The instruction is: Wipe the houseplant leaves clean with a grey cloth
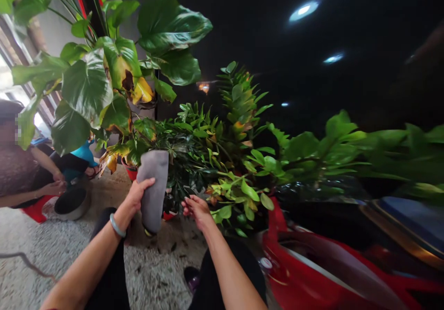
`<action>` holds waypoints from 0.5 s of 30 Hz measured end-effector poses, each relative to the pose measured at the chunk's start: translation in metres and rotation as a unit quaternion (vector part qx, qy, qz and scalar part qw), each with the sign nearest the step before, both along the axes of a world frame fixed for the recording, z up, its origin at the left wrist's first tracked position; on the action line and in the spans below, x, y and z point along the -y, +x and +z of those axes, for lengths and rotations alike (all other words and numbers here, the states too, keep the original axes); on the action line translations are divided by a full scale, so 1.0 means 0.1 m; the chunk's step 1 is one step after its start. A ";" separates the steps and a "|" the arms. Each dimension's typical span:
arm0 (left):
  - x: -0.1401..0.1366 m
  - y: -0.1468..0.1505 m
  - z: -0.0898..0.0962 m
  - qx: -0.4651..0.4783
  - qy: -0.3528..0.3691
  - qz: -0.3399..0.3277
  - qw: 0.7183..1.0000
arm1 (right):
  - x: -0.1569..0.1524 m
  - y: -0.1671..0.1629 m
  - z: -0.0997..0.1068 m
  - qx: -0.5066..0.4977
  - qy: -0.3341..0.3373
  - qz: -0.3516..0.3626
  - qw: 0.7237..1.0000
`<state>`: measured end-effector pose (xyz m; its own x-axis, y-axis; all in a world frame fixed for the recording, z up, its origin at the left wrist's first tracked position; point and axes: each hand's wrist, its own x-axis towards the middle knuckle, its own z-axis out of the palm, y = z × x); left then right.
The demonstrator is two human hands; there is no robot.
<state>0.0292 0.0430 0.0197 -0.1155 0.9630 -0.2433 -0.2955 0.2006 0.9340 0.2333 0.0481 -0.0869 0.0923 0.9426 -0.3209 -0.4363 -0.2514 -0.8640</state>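
In my left hand, which wears a pale bracelet, is a long grey insole. The insole stands upright, its thumb side facing me, with a dark and yellowish edge at its lower end. My right hand is just to the right of it, apart from it, with thumb and fingers pinched together. Whatever those fingers hold, if anything, is too small to make out against the dark leaves behind.
Potted plants stand close ahead, and a large-leaved plant rises at the left. A red bag lies at my right. Left, a seated person sits by a dark bowl. Rough concrete floor lies below.
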 end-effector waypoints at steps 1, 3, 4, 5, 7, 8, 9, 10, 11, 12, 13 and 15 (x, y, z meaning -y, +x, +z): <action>0.13 0.00 -0.20 -0.003 -0.034 -0.012 0.999 | 0.00 0.02 -0.02 0.004 -0.005 -0.003 1.000; 0.41 -0.04 -0.51 -0.001 -0.082 -0.028 0.996 | -0.01 0.05 -0.05 0.013 -0.016 -0.009 1.000; 0.53 -0.06 -0.59 0.006 -0.096 -0.035 0.995 | -0.01 0.06 -0.06 0.017 -0.019 -0.009 1.000; 0.61 -0.08 -0.61 0.015 -0.098 -0.042 0.994 | -0.01 0.07 -0.07 0.019 -0.020 -0.008 1.000; 0.67 -0.07 -0.48 0.032 -0.063 -0.058 0.996 | -0.01 0.07 -0.08 0.020 -0.016 -0.003 1.000; 0.63 -0.04 -0.34 0.036 -0.030 -0.069 0.996 | -0.01 0.06 -0.08 0.019 -0.012 -0.001 1.000; 0.56 0.01 -0.18 0.036 0.008 -0.081 0.996 | 0.00 0.05 -0.08 0.018 -0.006 0.000 1.000; 0.46 0.07 -0.02 0.033 0.046 -0.094 0.994 | 0.00 0.04 -0.08 0.017 -0.001 -0.001 1.000; 0.34 0.16 0.13 0.029 0.078 -0.107 0.991 | 0.00 0.03 -0.08 0.017 0.005 -0.003 1.000; 0.21 0.25 0.24 0.024 0.103 -0.115 0.988 | 0.00 0.03 -0.08 0.017 0.010 -0.004 1.000; 0.09 0.34 0.32 0.019 0.118 -0.122 0.985 | 0.00 0.03 -0.08 0.017 0.016 -0.006 1.000; -0.08 0.52 0.31 0.005 0.116 -0.140 0.983 | -0.01 0.04 -0.10 0.019 0.026 -0.007 0.999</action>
